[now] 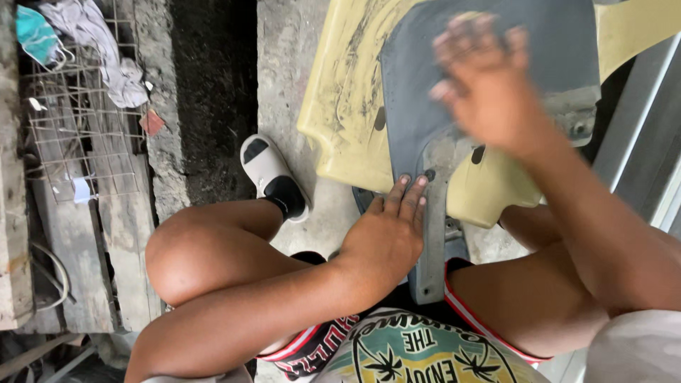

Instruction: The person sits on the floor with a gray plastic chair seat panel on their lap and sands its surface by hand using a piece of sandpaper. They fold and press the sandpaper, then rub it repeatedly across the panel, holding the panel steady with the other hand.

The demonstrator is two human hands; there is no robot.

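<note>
A pale yellow plastic body panel with a grey sanded patch lies tilted on the concrete floor between my knees. My left hand lies flat against the panel's lower grey edge, fingers together, steadying it. My right hand is blurred by motion over the grey area near the top; whether it holds something under the palm cannot be told.
My foot in a white sandal rests on the concrete floor left of the panel. Further left are a dark gap, a wire mesh with rags on it, and wooden planks. A grey metal frame stands at the right.
</note>
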